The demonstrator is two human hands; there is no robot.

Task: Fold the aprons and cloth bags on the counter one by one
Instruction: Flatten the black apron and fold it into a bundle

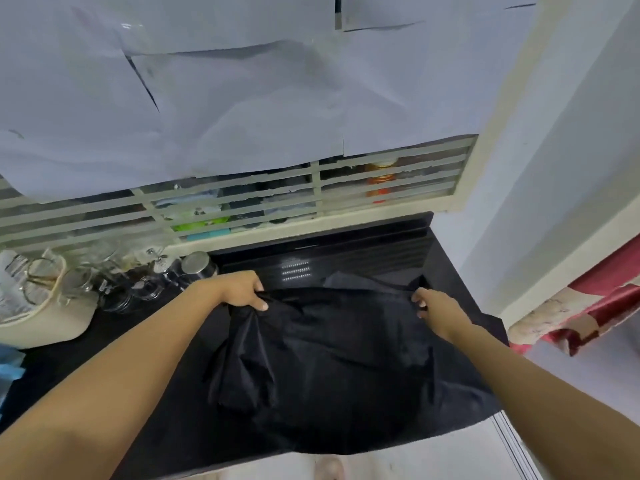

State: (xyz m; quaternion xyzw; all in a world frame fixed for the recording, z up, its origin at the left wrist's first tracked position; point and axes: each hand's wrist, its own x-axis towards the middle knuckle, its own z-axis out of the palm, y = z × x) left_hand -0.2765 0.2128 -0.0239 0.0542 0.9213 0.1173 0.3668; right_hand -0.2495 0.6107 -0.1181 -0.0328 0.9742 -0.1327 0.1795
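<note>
A black apron [332, 358] lies spread and wrinkled on the black counter [166, 403], its near edge hanging over the counter's front. My left hand [242, 289] pinches the cloth's far left corner between thumb and fingers. My right hand [433, 303] grips the far right corner, fingers curled round the fabric. Both arms reach forward from the bottom of the view. The far edge of the cloth is held slightly raised between the two hands.
Glass jars and a steel container [197, 265] crowd the counter's left back, beside a cream basket [52, 327]. A louvred window [242, 202] with paper over it stands behind. A blue cloth [10, 372] lies at far left. A red patterned fabric [588, 306] hangs at right.
</note>
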